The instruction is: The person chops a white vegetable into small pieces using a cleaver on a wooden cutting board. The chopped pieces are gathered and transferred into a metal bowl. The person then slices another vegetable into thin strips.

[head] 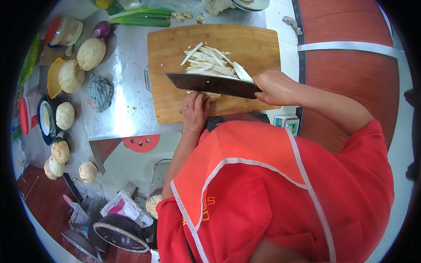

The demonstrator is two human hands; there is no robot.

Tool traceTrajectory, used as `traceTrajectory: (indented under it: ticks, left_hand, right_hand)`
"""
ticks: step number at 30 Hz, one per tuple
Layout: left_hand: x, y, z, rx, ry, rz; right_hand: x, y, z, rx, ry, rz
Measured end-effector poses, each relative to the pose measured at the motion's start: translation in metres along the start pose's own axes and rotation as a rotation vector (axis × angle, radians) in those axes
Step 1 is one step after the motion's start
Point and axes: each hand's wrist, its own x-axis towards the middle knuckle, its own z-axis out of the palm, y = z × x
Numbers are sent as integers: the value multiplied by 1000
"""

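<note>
My right hand (276, 87) grips the handle end of a broad, dark cleaver (213, 84), its blade lying across the wooden cutting board (263, 46). Beyond the blade is a heap of pale, peeled vegetable strips (210, 60), with a few wider slices (242, 71) near my right knuckles. On the near side of the blade, the fingers of my left hand (196, 110) press on a pale vegetable piece (212, 96). The cleaver and my fingers hide part of that piece. A ring is on one left finger.
Several peeled round root vegetables (91, 54) line the metal counter (128, 82) at left, around a yellow plastic basket (55, 78). A crumpled blue cloth (99, 93) lies nearer the board. Green onion stalks (141, 16) and a purple onion (102, 29) rest at the back.
</note>
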Motion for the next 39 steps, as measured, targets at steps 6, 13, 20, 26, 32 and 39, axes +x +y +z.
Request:
traceTrajectory:
  ticks: [6, 13, 20, 26, 32, 39]
  left_hand:
    - [0, -1, 2, 4, -4, -4]
    - [-1, -1, 1, 1, -11, 3]
    - [-6, -1, 6, 32, 21, -35]
    - [4, 2, -2, 33, 23, 8]
    - [1, -1, 2, -8, -10, 39]
    - [-32, -30, -8, -1, -48, -103]
  right_hand:
    - [11, 1, 5, -12, -64, 13]
    - [28, -4, 19, 66, -33, -9]
    - [38, -9, 27, 107, -20, -3]
    - [62, -9, 59, 122, 20, -17]
    - [77, -10, 112, 223, 189, 34]
    - [69, -7, 129, 375, 325, 31]
